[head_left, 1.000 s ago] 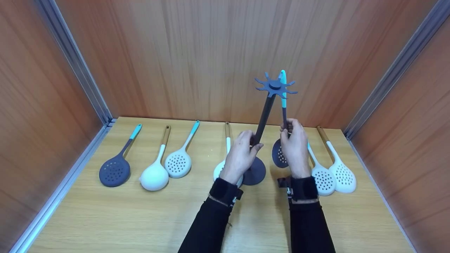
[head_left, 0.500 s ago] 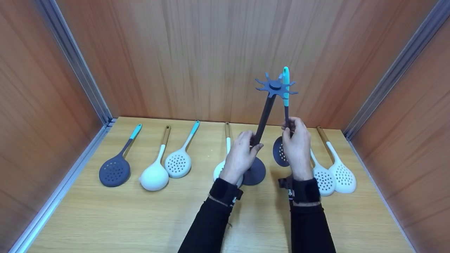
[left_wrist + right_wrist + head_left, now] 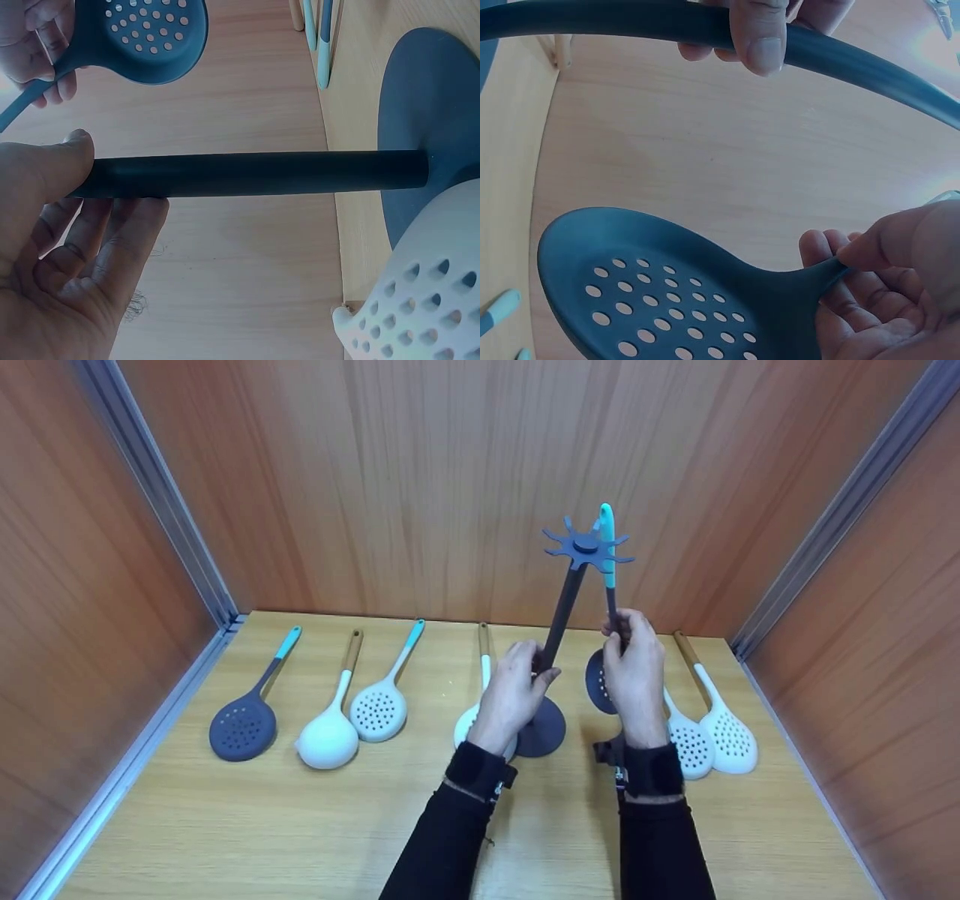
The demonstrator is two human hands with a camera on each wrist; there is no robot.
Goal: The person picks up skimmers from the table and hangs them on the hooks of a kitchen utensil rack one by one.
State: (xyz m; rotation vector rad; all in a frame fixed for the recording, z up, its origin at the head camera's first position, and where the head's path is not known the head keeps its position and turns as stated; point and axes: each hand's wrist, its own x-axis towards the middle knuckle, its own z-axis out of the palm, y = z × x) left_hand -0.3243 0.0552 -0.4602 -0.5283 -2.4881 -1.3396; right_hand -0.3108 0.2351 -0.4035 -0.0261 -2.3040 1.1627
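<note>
My left hand [image 3: 514,694] grips the dark post of a utensil stand [image 3: 564,615], which has a round base [image 3: 546,729] and a star of hooks [image 3: 585,544] on top. With my right hand [image 3: 634,679] I pinch a dark slotted skimmer [image 3: 660,292] at its neck, head down and off the table. Its turquoise handle [image 3: 609,562] points up beside the hooks; whether it touches them I cannot tell. In the left wrist view, the skimmer's perforated head [image 3: 154,37] appears beyond the post. My right hand partly hides that head in the head view.
On the table [image 3: 300,825] lie a dark skimmer [image 3: 244,727], a white ladle [image 3: 328,741] and a white skimmer [image 3: 379,710] at left. A white perforated utensil [image 3: 465,725] lies partly under my left hand. Two white perforated utensils, a skimmer [image 3: 690,742] and a turner [image 3: 731,741], overlap at right.
My right hand has shifted slightly up and to the right with the skimmer, then its handle has tipped slightly back left. My left hand stays on the post.
</note>
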